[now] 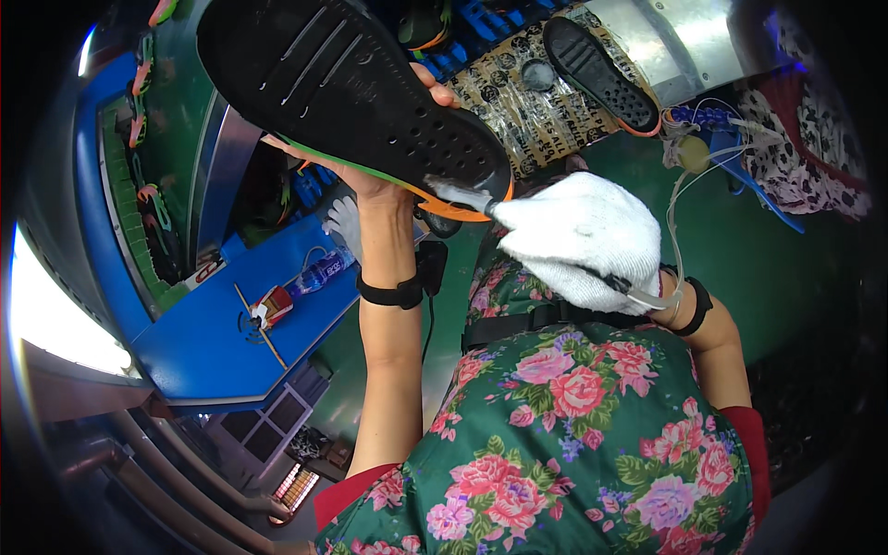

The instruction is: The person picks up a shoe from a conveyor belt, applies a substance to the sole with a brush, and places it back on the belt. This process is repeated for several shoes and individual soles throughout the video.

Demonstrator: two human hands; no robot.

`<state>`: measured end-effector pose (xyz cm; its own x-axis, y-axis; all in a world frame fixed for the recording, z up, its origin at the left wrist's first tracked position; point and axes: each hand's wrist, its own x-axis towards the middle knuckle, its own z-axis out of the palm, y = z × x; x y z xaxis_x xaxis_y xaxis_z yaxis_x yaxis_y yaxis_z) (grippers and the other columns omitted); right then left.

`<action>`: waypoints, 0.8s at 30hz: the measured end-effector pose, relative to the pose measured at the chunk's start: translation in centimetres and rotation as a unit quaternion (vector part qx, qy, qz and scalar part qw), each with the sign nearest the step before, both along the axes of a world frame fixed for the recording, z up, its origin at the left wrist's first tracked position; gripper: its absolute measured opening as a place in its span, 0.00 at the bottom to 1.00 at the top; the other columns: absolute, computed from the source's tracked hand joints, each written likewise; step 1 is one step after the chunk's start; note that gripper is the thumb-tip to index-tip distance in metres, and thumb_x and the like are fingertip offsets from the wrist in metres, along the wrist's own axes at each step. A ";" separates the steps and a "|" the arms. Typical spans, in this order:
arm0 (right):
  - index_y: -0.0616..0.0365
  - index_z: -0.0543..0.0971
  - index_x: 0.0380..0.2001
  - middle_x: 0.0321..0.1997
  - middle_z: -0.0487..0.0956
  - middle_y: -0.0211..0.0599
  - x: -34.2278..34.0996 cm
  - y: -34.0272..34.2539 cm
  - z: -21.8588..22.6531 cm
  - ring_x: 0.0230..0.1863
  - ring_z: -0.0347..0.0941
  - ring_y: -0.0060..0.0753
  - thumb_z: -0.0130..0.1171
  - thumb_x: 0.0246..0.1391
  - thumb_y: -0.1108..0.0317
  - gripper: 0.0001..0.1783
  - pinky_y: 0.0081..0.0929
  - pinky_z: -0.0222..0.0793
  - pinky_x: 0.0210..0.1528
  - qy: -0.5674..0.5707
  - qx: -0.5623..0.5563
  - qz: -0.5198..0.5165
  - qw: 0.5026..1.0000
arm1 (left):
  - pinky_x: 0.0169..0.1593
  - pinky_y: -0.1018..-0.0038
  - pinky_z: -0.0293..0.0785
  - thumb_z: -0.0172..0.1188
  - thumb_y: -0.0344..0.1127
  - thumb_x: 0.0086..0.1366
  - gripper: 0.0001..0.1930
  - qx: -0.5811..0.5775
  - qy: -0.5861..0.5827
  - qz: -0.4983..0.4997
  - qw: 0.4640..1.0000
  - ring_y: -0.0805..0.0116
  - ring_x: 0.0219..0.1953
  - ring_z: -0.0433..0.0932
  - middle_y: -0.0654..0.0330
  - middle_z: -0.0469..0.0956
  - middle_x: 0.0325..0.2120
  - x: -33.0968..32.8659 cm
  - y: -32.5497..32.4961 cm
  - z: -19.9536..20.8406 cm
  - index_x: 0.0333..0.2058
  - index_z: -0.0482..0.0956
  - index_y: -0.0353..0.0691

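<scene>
A black shoe sole (370, 102) with an orange and green rim is held up by my left hand (365, 176). The bare fingers curl round both long edges, and its grooves and small holes face me. Over the sole's narrower end, a brush (467, 196) with pale, wet-looking bristles touches the surface beside the orange rim. My right hand (583, 242), in a white knitted glove, is closed round the brush's dark handle. A clear thin tube (680, 236) runs to this glove. The glove hides the right fingers.
Another black sole (601, 74) lies on a taped cardboard piece (518, 88) beside a small round dish (537, 76). On the blue table (203, 356) at left are a plastic bottle (326, 271) and a grey glove (344, 225). Further soles ride a green belt (129, 199).
</scene>
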<state>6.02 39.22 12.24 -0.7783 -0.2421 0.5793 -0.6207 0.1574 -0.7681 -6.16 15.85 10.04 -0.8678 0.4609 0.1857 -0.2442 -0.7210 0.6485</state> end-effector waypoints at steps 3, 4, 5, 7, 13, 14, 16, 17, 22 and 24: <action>0.48 0.88 0.43 0.45 0.88 0.32 0.5 0.0 -0.8 0.37 0.82 0.37 0.73 0.46 0.74 0.17 0.31 0.78 0.40 -0.025 0.009 -0.029 0.999 | 0.52 0.58 0.77 0.43 0.94 0.45 0.66 0.003 -0.002 -0.006 1.000 0.54 0.45 0.79 0.47 0.76 0.44 -0.2 0.3 0.0 0.54 0.73 0.27; 0.49 0.88 0.41 0.44 0.88 0.33 0.6 0.0 -0.7 0.37 0.82 0.37 0.73 0.45 0.74 0.16 0.31 0.78 0.40 -0.032 0.001 -0.029 0.999 | 0.52 0.58 0.77 0.44 0.93 0.47 0.64 -0.006 -0.002 -0.005 1.000 0.54 0.45 0.79 0.47 0.76 0.44 -0.2 0.4 0.1 0.53 0.73 0.27; 0.51 0.88 0.40 0.43 0.88 0.35 0.6 -0.1 -0.7 0.37 0.82 0.37 0.73 0.45 0.74 0.16 0.31 0.78 0.40 -0.039 -0.007 -0.029 0.999 | 0.52 0.58 0.77 0.45 0.92 0.48 0.63 -0.016 -0.002 -0.005 1.000 0.55 0.44 0.80 0.47 0.77 0.44 -0.1 0.5 0.3 0.53 0.73 0.27; 0.52 0.88 0.39 0.42 0.88 0.36 0.6 -0.1 -0.8 0.37 0.83 0.37 0.73 0.45 0.75 0.14 0.31 0.78 0.40 -0.077 -0.058 -0.007 0.995 | 0.51 0.59 0.77 0.48 0.89 0.51 0.60 -0.002 -0.004 -0.017 1.000 0.55 0.44 0.79 0.48 0.77 0.44 0.2 0.9 0.6 0.53 0.74 0.27; 0.58 0.88 0.40 0.41 0.88 0.41 0.5 0.2 -1.6 0.38 0.85 0.35 0.72 0.48 0.78 0.13 0.31 0.80 0.41 -0.171 -0.171 -0.013 0.970 | 0.50 0.60 0.78 0.55 0.79 0.60 0.50 -0.016 -0.004 -0.011 1.000 0.55 0.45 0.79 0.48 0.77 0.44 0.7 0.8 0.8 0.52 0.74 0.26; 0.57 0.88 0.40 0.42 0.88 0.40 0.5 0.3 -1.3 0.38 0.84 0.36 0.72 0.47 0.77 0.14 0.31 0.79 0.40 -0.121 -0.120 -0.006 0.985 | 0.50 0.60 0.78 0.56 0.77 0.61 0.49 -0.030 -0.010 -0.005 1.000 0.55 0.45 0.79 0.48 0.77 0.44 0.9 0.7 0.9 0.51 0.74 0.26; 0.55 0.88 0.40 0.44 0.88 0.38 0.7 0.2 -1.4 0.36 0.82 0.37 0.72 0.45 0.75 0.16 0.32 0.78 0.38 -0.046 -0.057 0.005 0.997 | 0.50 0.60 0.77 0.55 0.77 0.62 0.48 -0.042 -0.011 -0.026 0.999 0.56 0.44 0.79 0.48 0.77 0.44 0.6 1.3 1.4 0.51 0.74 0.26; 0.55 0.88 0.38 0.43 0.88 0.38 0.9 0.3 -1.3 0.37 0.83 0.37 0.72 0.46 0.74 0.13 0.32 0.78 0.38 -0.035 -0.042 0.019 0.998 | 0.50 0.61 0.77 0.55 0.76 0.63 0.47 -0.057 -0.011 -0.044 0.997 0.56 0.43 0.80 0.48 0.77 0.44 0.5 1.5 1.4 0.50 0.74 0.26; 0.56 0.88 0.36 0.41 0.89 0.38 0.5 0.1 -0.9 0.38 0.84 0.35 0.72 0.49 0.75 0.09 0.31 0.78 0.40 -0.153 -0.213 0.082 0.962 | 0.50 0.61 0.75 0.53 0.75 0.65 0.45 -0.031 0.006 -0.040 0.999 0.56 0.41 0.79 0.49 0.76 0.43 0.8 1.2 1.2 0.51 0.74 0.28; 0.54 0.88 0.38 0.42 0.88 0.37 0.3 0.5 -1.1 0.36 0.83 0.36 0.73 0.46 0.76 0.13 0.31 0.79 0.39 -0.086 -0.122 0.013 0.989 | 0.50 0.61 0.75 0.53 0.75 0.65 0.45 -0.028 -0.004 -0.040 0.999 0.57 0.41 0.79 0.49 0.76 0.43 0.8 1.3 1.2 0.51 0.74 0.29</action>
